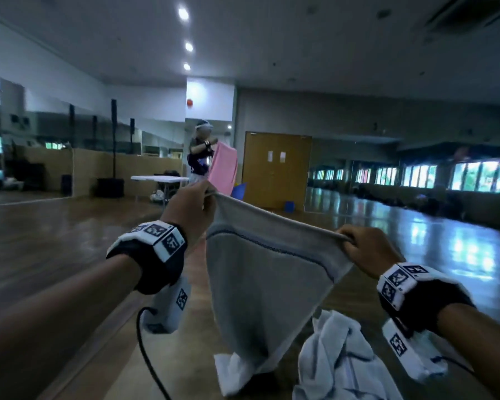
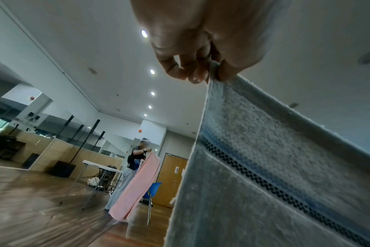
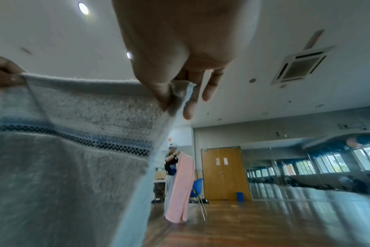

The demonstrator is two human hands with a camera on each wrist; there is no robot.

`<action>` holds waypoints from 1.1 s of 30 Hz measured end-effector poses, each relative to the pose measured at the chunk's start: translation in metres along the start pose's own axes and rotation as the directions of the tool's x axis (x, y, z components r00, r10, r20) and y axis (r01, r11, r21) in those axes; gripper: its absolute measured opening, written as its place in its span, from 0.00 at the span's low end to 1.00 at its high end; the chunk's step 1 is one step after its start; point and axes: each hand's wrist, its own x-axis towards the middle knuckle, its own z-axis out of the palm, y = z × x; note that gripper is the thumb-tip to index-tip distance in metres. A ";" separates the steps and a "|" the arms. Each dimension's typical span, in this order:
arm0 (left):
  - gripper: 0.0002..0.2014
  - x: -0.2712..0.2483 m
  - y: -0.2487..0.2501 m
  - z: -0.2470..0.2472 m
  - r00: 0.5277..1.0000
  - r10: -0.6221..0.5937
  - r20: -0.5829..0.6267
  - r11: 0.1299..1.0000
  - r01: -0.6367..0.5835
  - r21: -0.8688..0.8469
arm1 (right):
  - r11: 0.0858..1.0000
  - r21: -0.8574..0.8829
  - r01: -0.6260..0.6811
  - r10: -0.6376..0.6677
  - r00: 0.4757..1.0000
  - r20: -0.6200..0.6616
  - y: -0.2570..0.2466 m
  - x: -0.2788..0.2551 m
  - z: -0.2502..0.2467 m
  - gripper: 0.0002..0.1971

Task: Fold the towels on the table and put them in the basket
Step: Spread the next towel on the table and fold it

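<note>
A grey towel (image 1: 260, 284) with a blue and black patterned band hangs in the air, stretched between both hands. My left hand (image 1: 195, 203) pinches its top left corner between thumb and fingers (image 2: 203, 73). At the top right corner my right hand (image 1: 358, 249) pinches the towel (image 3: 63, 150) between thumb and fingers (image 3: 180, 93). The towel (image 2: 264, 167) narrows toward its lower end, which hangs over a crumpled white towel (image 1: 338, 362) on the wooden table (image 1: 185, 356). No basket is in view.
Another white cloth (image 1: 231, 370) lies under the grey towel's lower end. Across the hall a person (image 1: 198, 153) holds up a pink towel (image 1: 223, 168) near a white folding table (image 1: 159, 179), a blue chair (image 3: 195, 187) and wooden doors (image 1: 276, 168).
</note>
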 end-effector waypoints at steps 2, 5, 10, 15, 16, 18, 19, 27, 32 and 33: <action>0.06 0.013 0.009 -0.023 0.997 -0.003 -0.072 1.000 0.002 -0.014 | 0.998 0.042 0.045 -0.041 0.996 -0.080 -0.014 0.006 -0.029 0.04; 0.07 0.034 0.021 -0.061 0.990 -0.058 -0.127 0.998 0.055 -0.028 | 0.996 0.070 0.047 -0.034 0.985 -0.170 -0.031 0.021 -0.074 0.04; 0.07 0.071 0.043 -0.125 0.988 -0.065 -0.141 0.997 0.058 -0.055 | 0.977 0.180 0.111 -0.050 0.949 -0.313 -0.060 0.047 -0.148 0.02; 0.03 0.105 0.056 -0.167 0.981 -0.029 -0.192 0.998 0.019 -0.055 | 0.967 0.218 0.132 -0.035 0.916 -0.400 -0.085 0.070 -0.202 0.03; 0.03 0.110 0.056 -0.171 0.983 -0.032 -0.181 0.997 0.019 -0.075 | 0.963 0.238 0.126 -0.021 0.917 -0.399 -0.088 0.073 -0.208 0.04; 0.03 0.115 0.055 -0.173 0.985 -0.052 -0.164 0.993 0.034 -0.110 | 0.947 0.303 0.104 0.022 0.923 -0.385 -0.093 0.077 -0.213 0.05; 0.03 0.116 0.053 -0.170 0.985 -0.070 -0.160 0.989 0.048 -0.141 | 0.932 0.350 0.090 0.049 0.928 -0.370 -0.093 0.079 -0.211 0.06; 0.04 0.053 -0.003 -0.091 0.981 -0.126 0.149 0.989 0.135 -0.052 | 0.902 0.378 -0.208 0.194 0.978 0.076 -0.056 0.058 -0.113 0.01; 0.04 0.037 -0.021 -0.072 0.967 -0.171 0.187 0.984 0.177 -0.015 | 0.970 0.223 -0.092 0.102 0.994 -0.030 -0.048 0.057 -0.088 0.02; 0.04 0.041 -0.021 -0.071 0.978 -0.161 0.134 0.985 0.167 -0.033 | 0.975 0.217 -0.046 0.069 0.993 -0.099 -0.050 0.058 -0.088 0.02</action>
